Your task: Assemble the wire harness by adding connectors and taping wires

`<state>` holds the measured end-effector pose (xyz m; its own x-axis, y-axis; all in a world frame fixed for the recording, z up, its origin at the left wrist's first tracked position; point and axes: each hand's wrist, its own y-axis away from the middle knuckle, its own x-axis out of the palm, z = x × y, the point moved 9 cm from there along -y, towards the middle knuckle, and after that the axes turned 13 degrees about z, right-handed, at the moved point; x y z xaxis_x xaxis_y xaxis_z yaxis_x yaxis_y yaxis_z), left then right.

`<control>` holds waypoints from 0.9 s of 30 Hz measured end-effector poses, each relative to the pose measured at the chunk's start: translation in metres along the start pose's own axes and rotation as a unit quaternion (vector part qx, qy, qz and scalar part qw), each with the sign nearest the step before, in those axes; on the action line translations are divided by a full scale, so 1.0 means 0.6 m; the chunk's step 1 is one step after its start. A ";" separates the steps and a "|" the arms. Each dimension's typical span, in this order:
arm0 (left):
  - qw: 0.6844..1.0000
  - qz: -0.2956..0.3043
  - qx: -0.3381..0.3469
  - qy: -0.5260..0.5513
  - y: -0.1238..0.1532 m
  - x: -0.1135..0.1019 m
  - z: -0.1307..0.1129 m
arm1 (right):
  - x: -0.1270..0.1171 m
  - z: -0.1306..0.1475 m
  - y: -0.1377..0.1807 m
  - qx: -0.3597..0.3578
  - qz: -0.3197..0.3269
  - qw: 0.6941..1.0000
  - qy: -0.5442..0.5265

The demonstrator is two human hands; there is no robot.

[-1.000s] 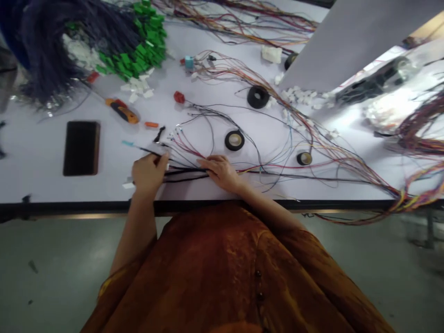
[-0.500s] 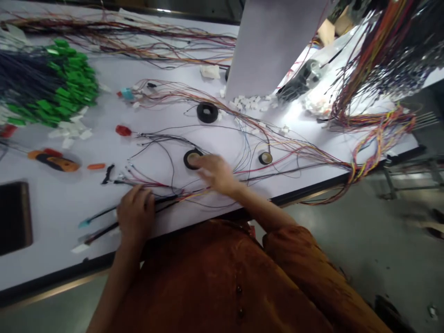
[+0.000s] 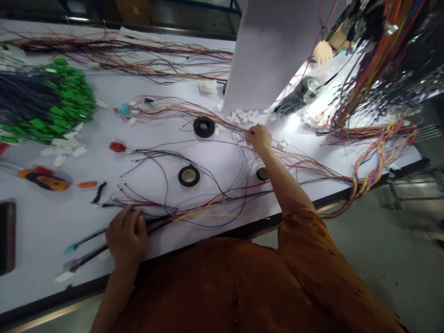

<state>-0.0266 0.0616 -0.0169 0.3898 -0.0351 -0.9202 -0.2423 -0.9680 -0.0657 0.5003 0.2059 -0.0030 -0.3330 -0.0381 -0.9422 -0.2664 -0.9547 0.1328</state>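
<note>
My left hand (image 3: 126, 236) rests near the table's front edge, fingers curled down over a bundle of black and coloured wires (image 3: 163, 217) that it pins to the white tabletop (image 3: 41, 222). My right hand (image 3: 259, 137) is stretched far forward to the small white connectors (image 3: 244, 115) at the foot of a grey upright panel (image 3: 267, 46); its fingers are pinched together among thin coloured wires (image 3: 294, 159), and what they hold is too small to make out. Two tape rolls, one near (image 3: 188, 175) and one farther back (image 3: 204, 126), lie between my hands.
Green connectors (image 3: 58, 106) on dark wires lie at far left. An orange-black cutter (image 3: 45, 181), a red connector (image 3: 117, 147) and a dark phone (image 3: 7, 236) are on the left. A small tape roll (image 3: 262, 173) sits by my right forearm. Hanging wire harnesses (image 3: 378, 69) fill the right.
My right hand left the wire bundle and reached forward past the tape roll to the white connectors by the panel. My left hand stayed on the wires. The view swung right.
</note>
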 end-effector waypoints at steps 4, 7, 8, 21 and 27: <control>0.999 0.014 0.010 -0.027 0.000 0.002 0.000 | -0.025 -0.009 -0.006 -0.024 -0.045 0.998 -0.043; 0.999 0.014 0.008 -0.029 -0.001 0.000 0.000 | -0.043 -0.010 -0.009 -0.047 -0.069 0.994 -0.074; 1.000 0.015 0.005 -0.024 -0.001 -0.001 0.000 | -0.047 -0.009 -0.010 -0.054 -0.071 0.993 -0.082; 0.999 0.024 -0.030 0.018 -0.001 0.005 0.004 | -0.029 0.077 -0.065 -0.013 0.099 0.980 -0.169; 0.999 0.021 -0.026 -0.008 -0.006 -0.002 -0.006 | 0.017 0.213 -0.111 -0.032 0.246 0.916 -0.315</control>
<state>-0.0229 0.0640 -0.0142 0.3653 -0.0723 -0.9281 -0.2122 -0.9772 -0.0074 0.3990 0.3072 0.0181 -0.8598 -0.3094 -0.4062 0.1021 -0.8836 0.4569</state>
